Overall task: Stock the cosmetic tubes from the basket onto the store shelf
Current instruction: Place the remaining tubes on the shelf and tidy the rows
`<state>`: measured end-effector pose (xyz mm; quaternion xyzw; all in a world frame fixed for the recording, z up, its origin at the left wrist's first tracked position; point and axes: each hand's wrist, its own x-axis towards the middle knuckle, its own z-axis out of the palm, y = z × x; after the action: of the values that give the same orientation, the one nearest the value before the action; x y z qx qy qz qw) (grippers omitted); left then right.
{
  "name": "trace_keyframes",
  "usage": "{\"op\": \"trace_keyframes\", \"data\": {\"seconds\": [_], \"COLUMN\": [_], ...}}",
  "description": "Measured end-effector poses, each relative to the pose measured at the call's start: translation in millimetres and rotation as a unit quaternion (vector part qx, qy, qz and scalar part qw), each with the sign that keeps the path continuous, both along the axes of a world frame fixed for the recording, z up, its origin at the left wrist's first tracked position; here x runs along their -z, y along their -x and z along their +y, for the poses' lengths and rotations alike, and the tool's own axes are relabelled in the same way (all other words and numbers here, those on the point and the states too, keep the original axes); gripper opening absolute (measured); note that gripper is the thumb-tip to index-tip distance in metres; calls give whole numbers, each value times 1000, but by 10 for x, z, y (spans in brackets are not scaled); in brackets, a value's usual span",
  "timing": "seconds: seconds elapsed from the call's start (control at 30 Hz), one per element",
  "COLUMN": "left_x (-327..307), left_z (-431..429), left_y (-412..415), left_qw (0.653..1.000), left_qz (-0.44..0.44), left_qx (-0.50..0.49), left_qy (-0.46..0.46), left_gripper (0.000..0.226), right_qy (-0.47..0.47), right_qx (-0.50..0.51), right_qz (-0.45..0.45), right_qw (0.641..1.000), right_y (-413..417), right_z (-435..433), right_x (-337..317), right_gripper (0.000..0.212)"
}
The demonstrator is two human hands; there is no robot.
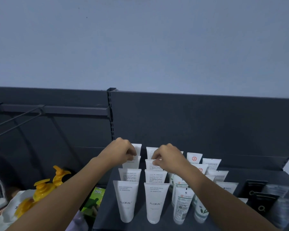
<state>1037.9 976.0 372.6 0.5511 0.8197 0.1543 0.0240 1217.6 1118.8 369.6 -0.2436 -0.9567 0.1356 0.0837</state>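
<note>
The left hand (123,151) has its fingers (132,153) curled nearly closed, pinching the flat crimped top edge of a white plastic cosmetic tube (132,162) that stands second from the back in the left column on the dark grey metal store shelf (107,205). The right hand (169,158) is likewise almost closed, its fingertips (155,163) nipping the top edge of the matching white tube (151,165) in the neighbouring column, just right of the first.

Both tubes stand upright on their caps, crimped ends up, with small grey print; each sits behind two more white tubes, the front pair (126,200) lettered FLORAL. Another tube stands behind each held one. Right of these columns stand white tubes with green and red marks (182,202), then what look like black sachets (260,202), blurred at the frame's edge.

Both forearms reach forward and up from the bottom corners, wrists bent down, knuckles uppermost, hands near each other but apart
</note>
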Motion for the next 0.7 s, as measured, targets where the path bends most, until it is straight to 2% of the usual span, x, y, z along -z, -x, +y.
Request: {"op": "trace_keyframes", "data": {"seconds": [0.5, 0.6, 0.7], "left_x": [103, 69, -22], "left_z": [0, -10, 37], "left_y": [-7, -27, -169], "left_qw": [999, 999, 997], "left_qz": [30, 21, 12], "left_qx": [0, -6, 5], "left_qy": [-36, -46, -78], "left_gripper": [21, 20, 16], "right_qy": [1, 10, 13], "right_qx": [19, 2, 9], "right_qz": [36, 41, 87], "right_qw": [999, 999, 996], "right_y": [83, 6, -280], "right_z": [-5, 29, 183], "right_x": [113, 6, -237], "right_gripper": [13, 21, 22]}}
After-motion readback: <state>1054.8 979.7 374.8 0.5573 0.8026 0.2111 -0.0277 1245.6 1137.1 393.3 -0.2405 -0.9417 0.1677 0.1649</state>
